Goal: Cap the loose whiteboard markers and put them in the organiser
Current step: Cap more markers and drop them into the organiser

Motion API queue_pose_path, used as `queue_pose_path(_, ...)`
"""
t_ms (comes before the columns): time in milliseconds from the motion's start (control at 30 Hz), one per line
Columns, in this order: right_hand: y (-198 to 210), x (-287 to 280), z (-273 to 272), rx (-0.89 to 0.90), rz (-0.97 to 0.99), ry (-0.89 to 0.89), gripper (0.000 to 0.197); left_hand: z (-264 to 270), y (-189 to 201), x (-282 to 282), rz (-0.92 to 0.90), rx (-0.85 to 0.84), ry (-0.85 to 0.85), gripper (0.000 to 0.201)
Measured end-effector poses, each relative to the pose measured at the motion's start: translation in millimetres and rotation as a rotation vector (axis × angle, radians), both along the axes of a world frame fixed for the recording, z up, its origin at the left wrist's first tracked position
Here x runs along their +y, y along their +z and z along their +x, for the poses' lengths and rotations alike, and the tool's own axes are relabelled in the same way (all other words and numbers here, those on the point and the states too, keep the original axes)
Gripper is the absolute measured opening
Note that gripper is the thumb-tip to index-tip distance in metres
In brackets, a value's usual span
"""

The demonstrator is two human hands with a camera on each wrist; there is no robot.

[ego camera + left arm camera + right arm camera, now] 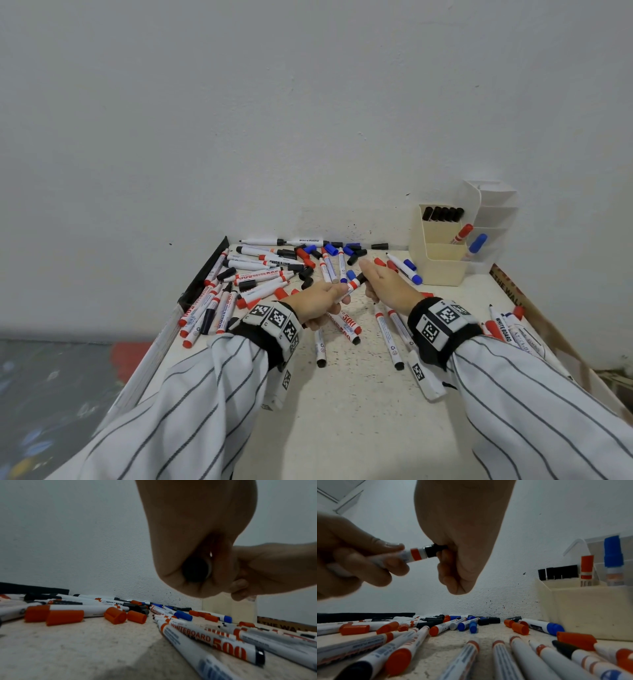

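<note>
The markers (387, 335) are looking like smooth white plastic with a soft shine, and their printed labels are looking glossy. The loose caps (115, 615) are showing as smooth plastic in red, blue and black. The table (356, 404) top is looking rough, grainy and matt, with small dark specks. At its far right corner the organiser (442, 270) is looking like smooth cream plastic, a little shiny. The sleeves (191, 407) are looking like soft striped cloth, and the wrist bands (274, 329) like dark matt cloth.

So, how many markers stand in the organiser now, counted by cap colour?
Black markers: 5
Red marker: 1
Blue marker: 1
Total: 7
</note>
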State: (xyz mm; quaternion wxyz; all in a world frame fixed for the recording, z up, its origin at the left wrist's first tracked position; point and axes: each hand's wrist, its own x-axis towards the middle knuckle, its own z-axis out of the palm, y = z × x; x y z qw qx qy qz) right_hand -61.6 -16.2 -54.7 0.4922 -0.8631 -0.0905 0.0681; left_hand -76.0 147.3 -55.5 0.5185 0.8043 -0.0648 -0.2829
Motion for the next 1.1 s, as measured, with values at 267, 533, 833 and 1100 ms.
queue_pose_path(267, 2, 1, 4, -0.101, -0.179, -0.104, 0.044, -8, -12, -7, 0.191, -0.450, 0.075, 0.040)
queue_pose_path(533, -3, -4, 1, -0.090, -0.341, -0.187, 0.020, -12, -15, -14, 0.313, -0.700, 0.084, 0.026)
queue_pose_path(833, -2, -10, 3, -0.103, -0.304, -0.047, 0.033, -8, -6, -13, 0.079, -0.446, 0.034, 0.027)
queue_pose_path(1100, 1, -15, 7, -0.028, -0.181, 0.030, 0.041, -2, -8, -8, -0.098, -0.177, 0.057, 0.018)
